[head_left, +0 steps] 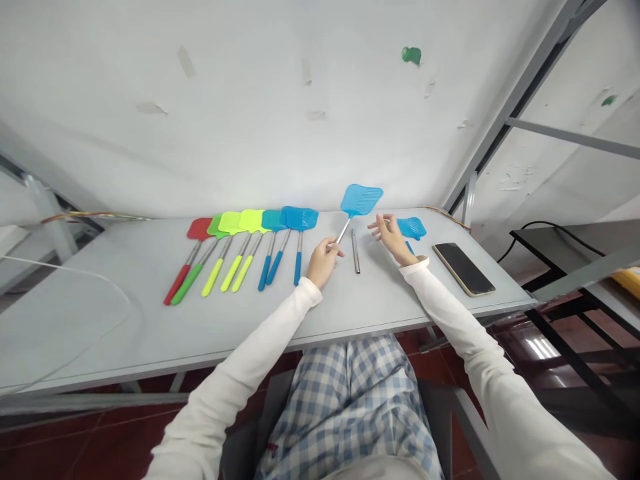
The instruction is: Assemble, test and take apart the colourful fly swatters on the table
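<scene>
My left hand [324, 262] is closed around the metal rod of a fly swatter with a blue head [361, 200], tilted up to the right above the table. My right hand [393, 238] hovers right of that head, fingers loosely bent and apart, with nothing visible in them. Between the hands, a slim metal tube [356, 252] lies on the table. Partly covered by my right hand is another blue fly swatter [411, 228]; only its head and a bit of its handle show.
Left of my hands lies a row of fly swatters: red [200, 229], green [193, 280], several yellow [231, 222] and blue ones [299, 218]. A phone [464, 268] rests on the grey table [150, 333] at right. A white wall [240, 120] stands behind; a thin cable [113, 283] crosses the left side.
</scene>
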`<state>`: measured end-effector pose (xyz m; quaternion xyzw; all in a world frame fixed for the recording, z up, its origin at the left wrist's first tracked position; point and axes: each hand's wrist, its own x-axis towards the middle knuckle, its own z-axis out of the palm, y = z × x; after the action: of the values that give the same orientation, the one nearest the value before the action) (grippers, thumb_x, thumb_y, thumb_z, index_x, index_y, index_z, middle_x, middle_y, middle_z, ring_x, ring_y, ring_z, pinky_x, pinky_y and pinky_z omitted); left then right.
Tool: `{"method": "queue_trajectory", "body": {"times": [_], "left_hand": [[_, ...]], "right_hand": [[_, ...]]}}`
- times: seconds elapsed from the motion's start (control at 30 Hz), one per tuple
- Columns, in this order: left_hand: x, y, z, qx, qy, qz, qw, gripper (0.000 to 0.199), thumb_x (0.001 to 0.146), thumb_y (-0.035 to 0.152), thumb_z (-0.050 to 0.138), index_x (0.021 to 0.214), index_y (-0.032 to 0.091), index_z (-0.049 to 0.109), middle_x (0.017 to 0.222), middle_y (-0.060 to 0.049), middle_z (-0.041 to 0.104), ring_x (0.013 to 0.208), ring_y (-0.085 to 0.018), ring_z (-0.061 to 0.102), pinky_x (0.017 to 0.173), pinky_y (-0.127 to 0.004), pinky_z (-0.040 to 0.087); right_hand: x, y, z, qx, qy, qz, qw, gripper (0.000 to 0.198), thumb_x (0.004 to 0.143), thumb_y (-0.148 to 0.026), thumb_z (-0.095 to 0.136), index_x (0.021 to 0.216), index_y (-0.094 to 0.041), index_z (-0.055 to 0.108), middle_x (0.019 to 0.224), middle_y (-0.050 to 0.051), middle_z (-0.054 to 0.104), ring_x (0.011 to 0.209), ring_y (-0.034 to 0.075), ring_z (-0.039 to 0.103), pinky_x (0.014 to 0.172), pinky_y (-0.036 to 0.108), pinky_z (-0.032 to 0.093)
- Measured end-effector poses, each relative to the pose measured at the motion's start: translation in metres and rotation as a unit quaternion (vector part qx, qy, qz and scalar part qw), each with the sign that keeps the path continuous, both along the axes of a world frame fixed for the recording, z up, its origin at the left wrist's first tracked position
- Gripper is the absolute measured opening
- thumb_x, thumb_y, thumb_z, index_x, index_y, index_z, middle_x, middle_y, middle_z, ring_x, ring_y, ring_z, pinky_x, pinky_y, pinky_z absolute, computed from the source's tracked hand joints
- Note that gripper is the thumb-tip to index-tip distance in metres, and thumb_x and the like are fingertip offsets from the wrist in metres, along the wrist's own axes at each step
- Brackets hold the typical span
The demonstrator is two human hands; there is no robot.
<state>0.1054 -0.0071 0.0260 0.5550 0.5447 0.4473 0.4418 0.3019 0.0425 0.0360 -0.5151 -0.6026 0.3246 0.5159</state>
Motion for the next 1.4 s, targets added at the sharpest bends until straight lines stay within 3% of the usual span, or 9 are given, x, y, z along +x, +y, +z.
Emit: {"method": "queue_trajectory", "body": {"times": [0.17, 0.3, 0.57, 0.8, 1.0, 1.1, 1.17, 1.27, 1.4], "left_hand": [[-0.011, 0.007, -0.014, -0.033, 0.118, 0.053, 0.991, 0.051, 0.077, 0.009, 0.047, 0.127, 0.016, 0.046, 0.106, -0.011, 0.066, 0.091, -0.020, 0.061, 0.085, -0.034, 0.045], [-0.007, 0.008, -0.011, -0.055, 0.278, 0.069, 0.957, 0.060, 0.070, 0.003, 0.049, 0.129, 0.010, 0.046, 0.124, -0.022, 0.056, 0.126, -0.033, 0.045, 0.104, -0.045, 0.031], [0.014, 0.005, 0.000, -0.016, 0.365, 0.095, 0.926, 0.074, 0.066, 0.001, 0.050, 0.140, 0.004, 0.036, 0.139, -0.031, 0.036, 0.130, -0.042, 0.036, 0.102, -0.052, 0.028], [0.014, 0.014, 0.002, 0.048, 0.094, 0.000, 0.994, 0.039, 0.091, 0.035, 0.044, 0.121, 0.012, 0.052, 0.118, -0.019, 0.056, 0.107, -0.025, 0.058, 0.091, -0.039, 0.045], [0.004, 0.028, -0.008, 0.117, -0.081, -0.019, 0.990, 0.035, 0.087, 0.048, 0.053, 0.088, 0.014, 0.061, 0.079, -0.006, 0.065, 0.071, -0.015, 0.063, 0.073, -0.028, 0.051], [-0.001, 0.026, -0.010, 0.128, -0.140, 0.000, 0.982, 0.039, 0.080, 0.053, 0.061, 0.086, 0.015, 0.062, 0.082, -0.006, 0.068, 0.069, -0.013, 0.064, 0.070, -0.027, 0.053], [-0.003, 0.025, -0.009, 0.123, -0.184, 0.007, 0.975, 0.040, 0.076, 0.053, 0.065, 0.085, 0.014, 0.062, 0.083, -0.007, 0.068, 0.071, -0.013, 0.065, 0.069, -0.027, 0.054], [-0.003, 0.025, -0.007, 0.099, -0.251, 0.016, 0.963, 0.038, 0.075, 0.049, 0.069, 0.084, 0.012, 0.063, 0.084, -0.007, 0.069, 0.073, -0.013, 0.066, 0.072, -0.028, 0.055], [-0.003, 0.026, -0.006, 0.055, -0.321, 0.035, 0.945, 0.031, 0.078, 0.040, 0.070, 0.083, 0.011, 0.063, 0.080, -0.006, 0.068, 0.073, -0.012, 0.066, 0.080, -0.031, 0.055]], "right_hand": [[-0.027, -0.019, -0.011, -0.029, -0.390, -0.030, 0.920, 0.037, 0.088, -0.050, 0.050, 0.098, -0.014, 0.050, 0.102, 0.014, 0.063, 0.098, 0.025, 0.058, 0.088, 0.037, 0.042], [-0.051, -0.027, -0.010, -0.066, -0.528, -0.023, 0.846, 0.046, 0.088, -0.044, 0.050, 0.113, -0.005, 0.047, 0.115, 0.023, 0.058, 0.109, 0.033, 0.056, 0.092, 0.041, 0.041], [-0.046, -0.020, -0.007, -0.094, -0.475, -0.034, 0.874, 0.020, 0.087, -0.017, 0.039, 0.105, -0.013, 0.047, 0.096, 0.016, 0.062, 0.089, 0.025, 0.062, 0.073, 0.033, 0.044], [-0.044, -0.024, -0.001, 0.058, -0.256, 0.099, 0.960, 0.016, 0.090, -0.030, 0.044, 0.098, -0.018, 0.043, 0.078, 0.001, 0.055, 0.065, 0.014, 0.050, 0.065, 0.027, 0.041], [-0.024, -0.033, 0.010, 0.117, -0.296, 0.207, 0.925, 0.033, 0.091, -0.042, 0.046, 0.114, -0.018, 0.048, 0.106, 0.009, 0.058, 0.082, 0.015, 0.056, 0.075, 0.029, 0.045], [0.011, -0.035, 0.009, 0.043, -0.430, 0.014, 0.902, 0.034, 0.093, -0.040, 0.043, 0.112, -0.013, 0.053, 0.116, 0.017, 0.056, 0.099, 0.023, 0.057, 0.085, 0.036, 0.045], [0.034, -0.038, 0.004, -0.053, -0.530, -0.124, 0.837, 0.038, 0.090, -0.037, 0.050, 0.113, -0.007, 0.054, 0.120, 0.024, 0.053, 0.111, 0.032, 0.053, 0.087, 0.043, 0.043], [0.058, -0.042, -0.002, -0.157, -0.592, -0.174, 0.771, 0.039, 0.087, -0.032, 0.056, 0.114, -0.004, 0.054, 0.119, 0.029, 0.054, 0.113, 0.038, 0.053, 0.085, 0.045, 0.044], [0.057, -0.041, 0.002, -0.085, -0.574, -0.051, 0.813, 0.022, 0.090, -0.019, 0.051, 0.111, -0.013, 0.055, 0.111, 0.018, 0.063, 0.100, 0.027, 0.060, 0.081, 0.035, 0.043]]}}
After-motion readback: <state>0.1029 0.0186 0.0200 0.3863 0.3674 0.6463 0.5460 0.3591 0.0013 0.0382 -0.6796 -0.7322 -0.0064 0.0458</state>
